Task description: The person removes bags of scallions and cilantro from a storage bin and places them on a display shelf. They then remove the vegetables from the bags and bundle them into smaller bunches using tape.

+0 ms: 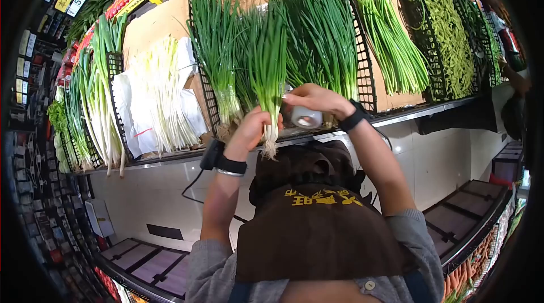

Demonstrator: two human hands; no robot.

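Note:
A bunch of green onions (268, 68) stands upright in front of me, its white ends and pale roots pointing toward my apron. My left hand (251, 128) is closed around the white lower part of the bunch. Just right of it, my right hand (322, 100) is closed on a roll of clear tape (306, 117), its thumb side against the stems; some of its fingers are hidden behind the roll. More green onions (218, 59) lie in the black crate (364, 53) beyond my hands.
Left of the crate, pale yellow-white stalks (167, 90) lie on white paper, with leeks (102, 104) further left. To the right are blue-banded green stems (391, 42) and a crate of green pods (450, 36). A metal shelf edge (408, 115) runs along the display's front.

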